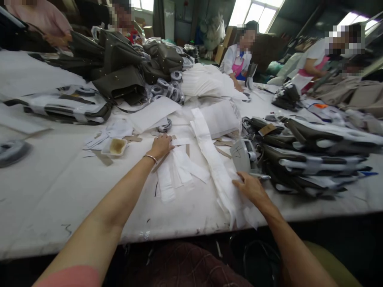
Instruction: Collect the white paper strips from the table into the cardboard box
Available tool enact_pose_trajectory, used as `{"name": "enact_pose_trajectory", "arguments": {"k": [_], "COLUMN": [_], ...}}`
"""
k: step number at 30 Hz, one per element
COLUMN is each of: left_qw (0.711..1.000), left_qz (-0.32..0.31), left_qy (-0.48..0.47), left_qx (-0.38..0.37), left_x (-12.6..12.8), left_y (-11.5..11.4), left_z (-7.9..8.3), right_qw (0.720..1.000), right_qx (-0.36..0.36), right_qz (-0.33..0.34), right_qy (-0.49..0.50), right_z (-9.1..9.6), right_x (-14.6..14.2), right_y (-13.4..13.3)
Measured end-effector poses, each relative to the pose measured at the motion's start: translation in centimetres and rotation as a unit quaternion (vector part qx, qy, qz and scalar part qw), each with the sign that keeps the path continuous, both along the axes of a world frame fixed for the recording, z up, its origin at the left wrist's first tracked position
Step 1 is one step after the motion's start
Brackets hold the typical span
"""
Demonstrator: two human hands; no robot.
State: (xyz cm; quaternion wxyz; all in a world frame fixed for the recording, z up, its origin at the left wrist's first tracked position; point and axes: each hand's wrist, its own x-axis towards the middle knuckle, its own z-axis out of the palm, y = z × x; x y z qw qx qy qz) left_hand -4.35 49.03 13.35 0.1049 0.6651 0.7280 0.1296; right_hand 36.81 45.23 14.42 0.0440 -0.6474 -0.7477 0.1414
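My left hand (161,146), with a bracelet at the wrist, is at the top end of several short white strips (166,179) fanned out on the table. Its fingers are curled down, and what they hold, if anything, is hidden. A brown strip shows under the palm. Over to the right, my right hand (251,189) has its thumb and fingers closed at the edge of long white sheet strips (212,163), which run lengthwise toward the table's front edge. A small white tray (114,147) with a brownish substance lies left of my left hand.
Stacked dark bags with white wrapping (317,159) stand at the right, beside a tape dispenser (241,155). Dark bags (119,52) are heaped at the back left, near a pile of white sheets (206,81). Other people work across the white table (74,191).
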Motion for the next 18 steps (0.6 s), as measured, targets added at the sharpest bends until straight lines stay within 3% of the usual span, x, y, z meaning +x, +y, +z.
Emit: {"name": "enact_pose_trajectory", "arguments": {"k": [5, 8, 10, 12, 13, 15, 18], "left_qw": [1.000, 0.998, 0.993, 0.981, 0.972, 0.950, 0.925], "left_qz": [0.006, 0.031, 0.075, 0.131, 0.158, 0.199, 0.238], "left_qy": [-0.015, -0.052, -0.086, -0.133, -0.161, -0.218, -0.283], "left_qx": [-0.009, -0.013, -0.027, -0.056, -0.074, -0.099, -0.088], "left_x": [0.0, -1.4, -2.3, -2.7, -2.6, -1.8, 0.4], "left_y": [-1.6, -4.8, -7.8, -11.1, -12.8, -15.7, -18.2], "left_z": [1.5, 2.3, 2.7, 2.7, 2.7, 2.3, 1.7], "right_qw": [0.994, 0.967, 0.935, 0.909, 0.913, 0.947, 0.982], "right_qx": [0.095, 0.154, 0.100, 0.003, -0.033, -0.062, -0.067], "right_qz": [-0.036, -0.069, -0.052, 0.018, 0.057, 0.102, 0.099], "right_qy": [0.040, 0.192, 0.335, 0.417, 0.404, 0.299, 0.146], "right_z": [1.9, 4.7, 6.2, 6.6, 6.4, 5.3, 2.8], "right_x": [-0.8, -1.9, -3.9, -6.9, -8.7, -12.4, -16.9], "right_y": [-1.0, -1.8, -2.0, -1.7, -1.3, -0.2, 1.7]}}
